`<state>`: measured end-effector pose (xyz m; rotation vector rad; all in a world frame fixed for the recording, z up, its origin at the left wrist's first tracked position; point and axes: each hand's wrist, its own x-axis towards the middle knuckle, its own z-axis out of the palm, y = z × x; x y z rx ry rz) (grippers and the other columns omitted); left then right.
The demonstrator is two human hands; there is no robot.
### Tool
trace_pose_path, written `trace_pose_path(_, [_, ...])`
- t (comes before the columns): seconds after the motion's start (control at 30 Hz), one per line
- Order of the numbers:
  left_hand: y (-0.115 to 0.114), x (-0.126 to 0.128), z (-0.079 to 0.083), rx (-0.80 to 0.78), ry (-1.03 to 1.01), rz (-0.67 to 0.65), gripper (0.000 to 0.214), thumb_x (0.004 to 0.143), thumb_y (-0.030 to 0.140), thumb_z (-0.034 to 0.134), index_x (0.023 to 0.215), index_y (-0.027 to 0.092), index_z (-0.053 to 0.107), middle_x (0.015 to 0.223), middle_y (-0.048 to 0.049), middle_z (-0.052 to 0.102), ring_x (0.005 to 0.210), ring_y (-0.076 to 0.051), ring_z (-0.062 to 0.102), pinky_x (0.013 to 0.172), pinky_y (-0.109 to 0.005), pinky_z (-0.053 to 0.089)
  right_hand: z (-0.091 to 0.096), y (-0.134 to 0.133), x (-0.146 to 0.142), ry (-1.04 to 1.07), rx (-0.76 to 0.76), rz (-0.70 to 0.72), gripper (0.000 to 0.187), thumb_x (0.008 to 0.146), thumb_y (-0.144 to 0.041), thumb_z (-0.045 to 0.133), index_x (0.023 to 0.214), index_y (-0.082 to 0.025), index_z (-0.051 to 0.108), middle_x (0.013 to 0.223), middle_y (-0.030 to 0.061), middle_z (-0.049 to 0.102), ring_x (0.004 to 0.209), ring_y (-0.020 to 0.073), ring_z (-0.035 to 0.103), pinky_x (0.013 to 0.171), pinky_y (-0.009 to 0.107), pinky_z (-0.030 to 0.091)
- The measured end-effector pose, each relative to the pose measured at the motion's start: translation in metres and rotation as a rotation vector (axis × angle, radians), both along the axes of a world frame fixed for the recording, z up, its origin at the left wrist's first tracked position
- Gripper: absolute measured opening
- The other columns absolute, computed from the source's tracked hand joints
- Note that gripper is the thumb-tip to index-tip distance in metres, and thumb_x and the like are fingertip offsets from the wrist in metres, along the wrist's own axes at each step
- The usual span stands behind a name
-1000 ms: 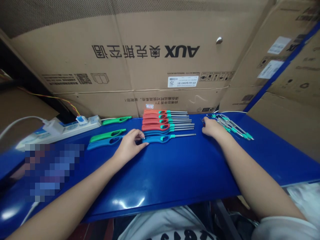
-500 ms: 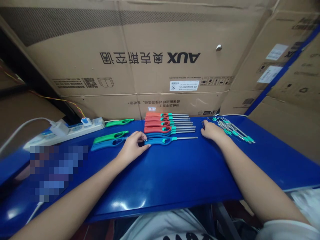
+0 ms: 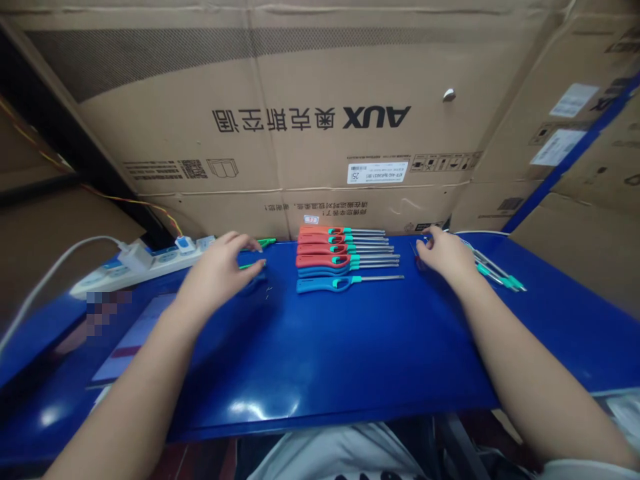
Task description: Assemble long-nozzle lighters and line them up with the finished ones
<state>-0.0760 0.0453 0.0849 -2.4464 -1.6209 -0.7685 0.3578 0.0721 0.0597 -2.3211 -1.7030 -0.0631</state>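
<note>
My open left hand (image 3: pixel 217 267) hovers at eleven by the green handles (image 3: pixel 268 242); pinch just one. Lighters (image 3: pixel 320 259) lie at twelve. My right hand (image 3: pixel 447 255), at one, is beside rods (image 3: pixel 494 265); its grip I can't tell.

A blue table (image 3: pixel 350 360) carries lighters (image 3: pixel 315 249) and rods (image 3: pixel 495 265).

Cardboard walls (image 3: pixel 300 73) are enclosing a glossy blue table (image 3: pixel 345 353)
A broad back panel (image 3: pixel 175 100) is bearing large black lettering upside down; more cardboard is standing on the right, beyond a slanting blue strip (image 3: pixel 543 190); a dark post (image 3: pixel 73 133) is slanting across the left; reddish floor (image 3: pixel 185 460) is showing below the front edge; white glare (image 3: pixel 260 408) is shining on the tabletop.
</note>
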Motion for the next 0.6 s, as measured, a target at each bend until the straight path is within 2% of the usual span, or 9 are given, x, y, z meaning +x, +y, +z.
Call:
trace_pose_path(0.1, [0.009, -0.029, 0.006, -0.248, 0.241, 0.162, 0.031, 0.083, 0.028, 0.057, 0.109, 0.014, 0.066, 0.113, -0.0127, 0.065, 0.106, -0.032, 0.063, 0.096, -0.041, 0.049, 0.001, -0.005, -0.007, 0.035, 0.161, 0.042, 0.036, 0.092, -0.035, 0.051, 0.121, -0.020, 0.067, 0.101, 0.0098, 0.077, 0.097, 0.0301, 0.072, 0.069, 0.034, 0.047])
trace_pose_path(0.23, [0.017, -0.052, -0.002, -0.482, 0.320, 0.170, 0.052, 0.068, 0.018, 0.061, 0.120, 0.013, 0.065, 0.115, -0.0144, 0.070, 0.103, -0.032, 0.067, 0.088, -0.036, 0.052, -0.003, -0.008, -0.018, 0.050, 0.289, 0.118, 0.032, 0.090, -0.035, 0.052, 0.114, -0.022, 0.070, 0.093, 0.0074, 0.078, 0.087, 0.0279, 0.072, 0.065, 0.032, 0.045])
trace_pose_path(0.3, [0.019, -0.057, -0.004, -0.559, 0.338, 0.180, 0.061, 0.063, 0.019, 0.064, 0.123, 0.013, 0.064, 0.112, -0.0139, 0.071, 0.098, -0.031, 0.069, 0.083, -0.034, 0.054, -0.004, -0.009, -0.021, 0.052, 0.336, 0.140, 0.032, 0.090, -0.035, 0.053, 0.112, -0.022, 0.071, 0.092, 0.0072, 0.078, 0.086, 0.0280, 0.072, 0.065, 0.032, 0.045])
trace_pose_path(0.47, [0.022, -0.056, -0.003, -0.578, 0.414, 0.226, 0.066, 0.063, 0.029, 0.065, 0.126, 0.009, 0.060, 0.116, -0.0166, 0.067, 0.104, -0.031, 0.067, 0.085, -0.032, 0.053, -0.004, -0.009, -0.021, 0.067, 0.382, 0.149, 0.032, 0.088, -0.034, 0.054, 0.110, -0.022, 0.072, 0.089, 0.0074, 0.078, 0.082, 0.0280, 0.072, 0.064, 0.032, 0.045])
trace_pose_path(0.6, [0.024, -0.051, -0.006, -0.583, 0.453, 0.220, 0.053, 0.064, 0.030, 0.064, 0.114, 0.014, 0.068, 0.110, -0.0156, 0.069, 0.101, -0.032, 0.067, 0.085, -0.035, 0.051, -0.004, -0.008, -0.019, 0.084, 0.376, 0.144, 0.031, 0.087, -0.034, 0.055, 0.110, -0.022, 0.072, 0.088, 0.0072, 0.078, 0.078, 0.0270, 0.071, 0.063, 0.032, 0.044])
